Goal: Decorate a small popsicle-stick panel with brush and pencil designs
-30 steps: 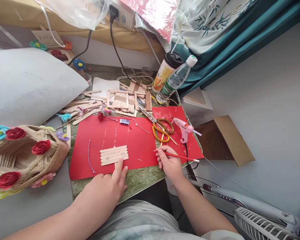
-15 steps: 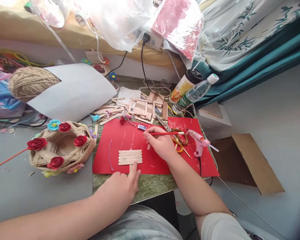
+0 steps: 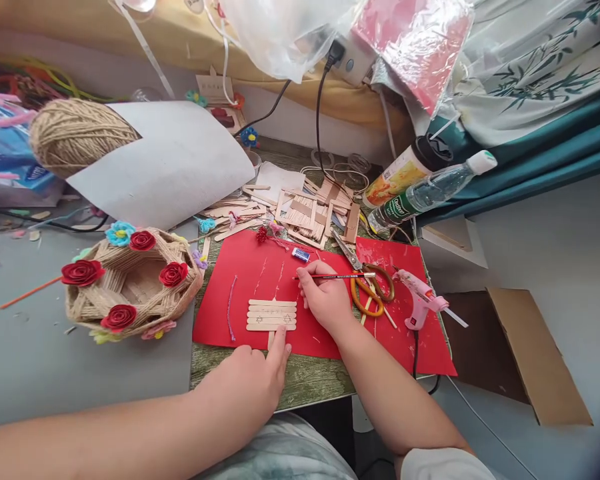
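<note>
A small sign of joined wooden sticks (image 3: 271,315), with pencilled stars and faint marks, lies on red paper (image 3: 300,337). The forefinger of my left hand (image 3: 257,379) presses on its lower right edge; the other fingers are curled, holding nothing visible. My right hand (image 3: 329,298) is to the right of the sign, over the red paper, and pinches a red pencil (image 3: 340,276). The pencil points left, lifted off the sign. A small eraser (image 3: 301,255) sits just above the right hand. Twisted purple and pink strands (image 3: 231,308) rest left of the sign.
Scissors (image 3: 363,277) and a pink glue gun (image 3: 419,298) lie at right. A bottle (image 3: 420,193) and cup (image 3: 405,170) stand behind them. Loose sticks and frames (image 3: 305,212) are piled at the back. A twine basket with red roses (image 3: 130,287) and a twine ball (image 3: 83,137) are left.
The view has shifted, so most things appear farther right. The right hand still holds the pencil, now turned slightly, and the left forefinger stays on the stick sign.
</note>
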Available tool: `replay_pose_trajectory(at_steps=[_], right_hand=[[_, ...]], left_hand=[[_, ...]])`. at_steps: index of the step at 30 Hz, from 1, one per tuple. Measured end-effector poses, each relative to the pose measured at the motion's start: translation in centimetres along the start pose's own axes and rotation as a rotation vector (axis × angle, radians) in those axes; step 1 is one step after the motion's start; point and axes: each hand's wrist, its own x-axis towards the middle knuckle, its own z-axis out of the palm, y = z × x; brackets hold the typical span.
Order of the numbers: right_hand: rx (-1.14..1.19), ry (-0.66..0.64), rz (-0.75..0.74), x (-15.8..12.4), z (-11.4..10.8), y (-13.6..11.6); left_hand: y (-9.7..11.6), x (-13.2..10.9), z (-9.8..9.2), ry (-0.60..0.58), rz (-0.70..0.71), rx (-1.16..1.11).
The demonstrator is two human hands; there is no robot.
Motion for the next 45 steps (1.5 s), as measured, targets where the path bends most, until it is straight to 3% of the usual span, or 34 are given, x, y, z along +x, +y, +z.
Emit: replay_pose_trajectory(at_steps=[6, 14, 21, 25, 30, 40, 45], right_hand=[[-0.127, 0.015, -0.042, 0.1, 0.2, 0.1], [-0.223, 0.012, -0.103, 0.3, 0.0, -0.4], [0.013, 0.045, 0.012, 0.0, 0.1, 0.4], [0.107, 0.075, 0.022, -0.3, 0.0, 0.2], [0.011, 0.009, 0.021, -0.1, -0.1, -0.2], [-0.136, 0.004, -0.023, 0.2, 0.1, -0.4], [-0.172, 0.011, -0.040, 0.2, 0.3, -0.5]], left_hand=[[0.1, 0.0, -0.1, 0.007, 0.002, -0.016], [-0.1, -0.1, -0.8, -0.072, 0.024, -0.001], [0.1, 0.0, -0.5, 0.000, -0.028, -0.111], [0.0, 0.0, -1.0, -0.101, -0.006, -0.088], [-0.3, 0.1, -1.5, -0.165, 0.065, -0.002], [-0.2, 0.1, -1.4, -0.151, 0.062, 0.014], [0.0, 0.0, -0.7, -0.034, 0.019, -0.059]])
